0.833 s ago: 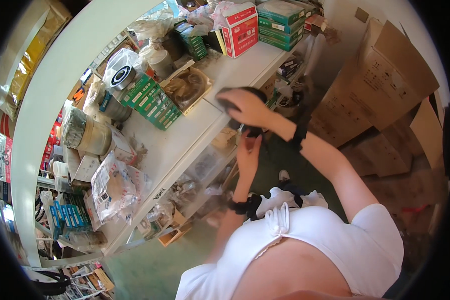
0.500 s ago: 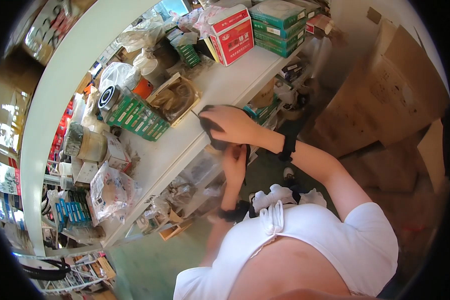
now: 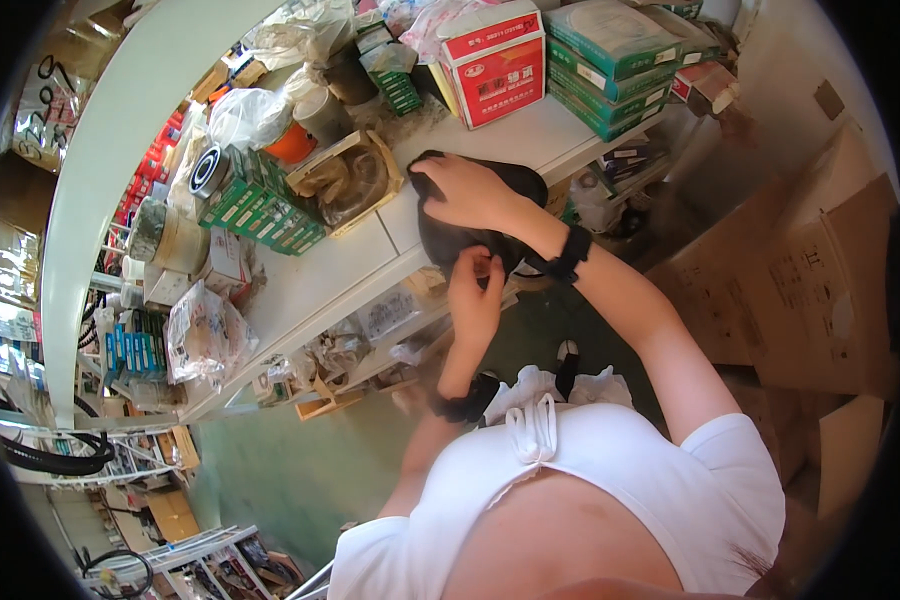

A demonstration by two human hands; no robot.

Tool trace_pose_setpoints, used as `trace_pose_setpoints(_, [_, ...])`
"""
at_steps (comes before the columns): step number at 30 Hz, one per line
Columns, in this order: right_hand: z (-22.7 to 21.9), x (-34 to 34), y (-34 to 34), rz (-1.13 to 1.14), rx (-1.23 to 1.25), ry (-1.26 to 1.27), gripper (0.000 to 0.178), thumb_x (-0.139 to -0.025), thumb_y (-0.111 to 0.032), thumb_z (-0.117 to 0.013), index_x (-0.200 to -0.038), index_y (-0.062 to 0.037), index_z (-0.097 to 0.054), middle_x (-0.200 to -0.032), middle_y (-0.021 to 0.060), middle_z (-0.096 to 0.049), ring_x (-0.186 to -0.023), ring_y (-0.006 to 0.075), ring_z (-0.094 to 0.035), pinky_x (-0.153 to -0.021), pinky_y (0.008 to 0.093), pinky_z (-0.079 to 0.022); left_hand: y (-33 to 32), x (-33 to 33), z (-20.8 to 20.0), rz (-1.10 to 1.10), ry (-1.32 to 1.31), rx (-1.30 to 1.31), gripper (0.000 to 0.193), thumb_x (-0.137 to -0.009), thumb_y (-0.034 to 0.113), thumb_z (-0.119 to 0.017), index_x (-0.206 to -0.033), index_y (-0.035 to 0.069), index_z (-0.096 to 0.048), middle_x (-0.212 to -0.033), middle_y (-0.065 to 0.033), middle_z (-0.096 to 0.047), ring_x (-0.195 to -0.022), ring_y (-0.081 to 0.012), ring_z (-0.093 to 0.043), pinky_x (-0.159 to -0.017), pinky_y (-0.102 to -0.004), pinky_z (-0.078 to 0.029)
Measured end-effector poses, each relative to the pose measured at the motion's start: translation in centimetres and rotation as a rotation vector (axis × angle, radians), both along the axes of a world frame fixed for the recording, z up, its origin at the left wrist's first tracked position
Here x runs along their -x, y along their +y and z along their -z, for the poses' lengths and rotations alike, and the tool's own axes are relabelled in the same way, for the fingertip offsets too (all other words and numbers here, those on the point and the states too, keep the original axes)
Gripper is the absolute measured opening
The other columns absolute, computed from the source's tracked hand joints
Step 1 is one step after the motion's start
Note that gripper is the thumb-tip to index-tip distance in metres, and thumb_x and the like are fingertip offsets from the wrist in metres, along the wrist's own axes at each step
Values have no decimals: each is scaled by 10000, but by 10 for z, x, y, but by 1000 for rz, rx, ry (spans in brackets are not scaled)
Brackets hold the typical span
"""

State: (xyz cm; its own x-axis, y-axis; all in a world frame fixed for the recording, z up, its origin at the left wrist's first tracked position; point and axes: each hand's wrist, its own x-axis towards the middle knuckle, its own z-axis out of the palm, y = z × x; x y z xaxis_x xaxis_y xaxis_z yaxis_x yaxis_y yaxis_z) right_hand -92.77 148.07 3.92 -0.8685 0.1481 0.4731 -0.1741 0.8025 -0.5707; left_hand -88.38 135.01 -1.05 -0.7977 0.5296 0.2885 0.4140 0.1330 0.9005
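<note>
A black, soft-looking item, perhaps a cap or a pouch, rests at the front edge of the white shelf. My right hand lies across its top, with the fingers bent over its far left edge and gripping it. Below, my left hand has its thumb and fingers pinched together at the item's near edge. Whatever part those fingertips hold is partly hidden. Black bands circle both wrists. Beyond the item sits an open box with a plastic-wrapped part inside.
Green boxes with a bearing on top stand at left. A red and white box and stacked green boxes stand farther back. A large cardboard box is at right. Wrapped goods fill the lower shelf.
The view has shifted, and more of the black item shows, spread wider over the shelf edge. My left hand has come out from beneath it to pinch its near side; my right hand keeps its grip.
</note>
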Motion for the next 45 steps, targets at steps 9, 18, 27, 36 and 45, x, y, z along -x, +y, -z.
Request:
trace_pose_setpoints(9, [-7,-23,-12,-11,31,-64,405,-696,-155,-524,-1089,-70,-474,-980,157,-540,-903,333,-520,-765,401,-432,-13,-14,5,72,0,141,152,-791,81,-565,-893,-3,-489,-722,-134,-560,-658,-229,-565,-593,-300,-437])
trace_pose_setpoints(18, [-4,-4,-18,169,-85,-140,485,-750,-241,-514,-1175,-28,-417,-1142,197,-491,-1052,364,-450,-878,390,-390,-23,3,-11,57,-83,202,203,-812,121,-534,-978,15,-481,-832,-155,-586,-729,-283,-581,-653,-349,-454])
trace_pose_setpoints(27, [4,-8,-127,-59,-52,61,519,-636,-129,-610,-1120,-39,-445,-1040,200,-527,-1009,336,-490,-927,422,-357,-132,-3,53,-201,-250,42,175,-772,28,-499,-941,-14,-482,-843,-73,-540,-761,-156,-508,-626,-286,-432])
trace_pose_setpoints(36, [16,15,-172,-210,-61,198,501,-633,-148,-584,-1085,32,-466,-1007,178,-553,-1024,306,-492,-929,376,-345,-176,43,-16,-902,422,-49,147,-840,18,-469,-972,-47,-467,-879,-123,-494,-737,-211,-474,-681,-312,-410])
trace_pose_setpoints(45, [17,-43,-45,293,-26,207,408,-658,-164,-527,-1039,-16,-516,-987,171,-562,-950,317,-514,-831,385,-413,-18,60,-35,-356,719,209,187,-817,36,-476,-994,15,-535,-952,-162,-531,-854,-334,-529,-733,-357,-437])
